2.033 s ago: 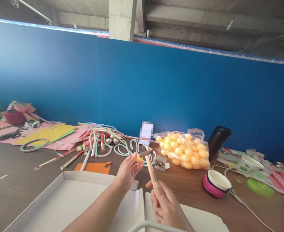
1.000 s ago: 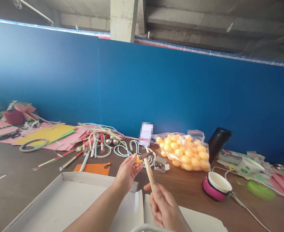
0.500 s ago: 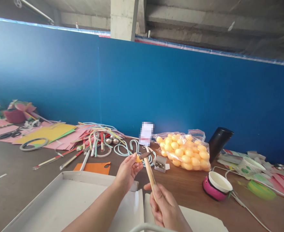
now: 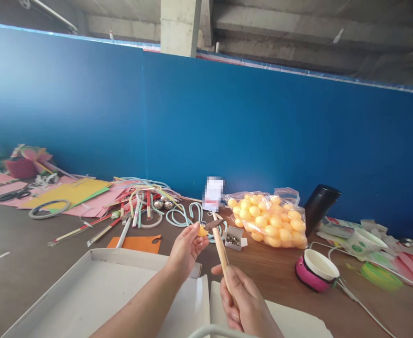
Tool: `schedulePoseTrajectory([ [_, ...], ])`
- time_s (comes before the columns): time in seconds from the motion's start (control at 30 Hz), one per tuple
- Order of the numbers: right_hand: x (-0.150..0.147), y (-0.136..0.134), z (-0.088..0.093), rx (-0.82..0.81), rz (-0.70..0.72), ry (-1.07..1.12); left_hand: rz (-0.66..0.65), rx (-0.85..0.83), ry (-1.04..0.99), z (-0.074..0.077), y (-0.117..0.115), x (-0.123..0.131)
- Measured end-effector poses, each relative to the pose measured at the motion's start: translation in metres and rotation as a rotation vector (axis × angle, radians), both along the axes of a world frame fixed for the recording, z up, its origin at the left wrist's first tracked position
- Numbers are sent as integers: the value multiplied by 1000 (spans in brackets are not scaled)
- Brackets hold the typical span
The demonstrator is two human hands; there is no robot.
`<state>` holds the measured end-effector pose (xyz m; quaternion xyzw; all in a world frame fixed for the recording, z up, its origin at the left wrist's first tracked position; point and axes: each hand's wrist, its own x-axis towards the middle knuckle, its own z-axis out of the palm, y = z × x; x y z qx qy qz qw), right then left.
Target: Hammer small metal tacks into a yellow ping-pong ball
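Observation:
My left hand pinches a small orange ball that looks like a ping-pong ball, with something shiny and silvery on its upper side. My right hand is wrapped round the pale wooden handle of a hammer. Its dark metal head lies sideways right against or just beside the ball; I cannot tell if they touch. Close behind the hammer head, a little white box stands open with small metal pieces in it. Light blue tubing curls behind my left hand.
A clear bag of orange balls lies behind right, beside a black cylinder and a pink-and-white cup. White cardboard trays sit below my arms. Coloured paper, sticks and tubing spread left. A blue partition stands behind.
The hammer has shifted slightly to the right, and its head has moved off the ball a little, showing more of the silvery part. My left hand stays in place.

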<state>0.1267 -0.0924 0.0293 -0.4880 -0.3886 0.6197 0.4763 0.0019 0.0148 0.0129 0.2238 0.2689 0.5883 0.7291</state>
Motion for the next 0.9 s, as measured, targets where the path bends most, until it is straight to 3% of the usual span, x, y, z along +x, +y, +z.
schedulePoseTrajectory([
  [0.9,-2,-4,1,-18,-14,46,-16,2,41,0,1,0],
])
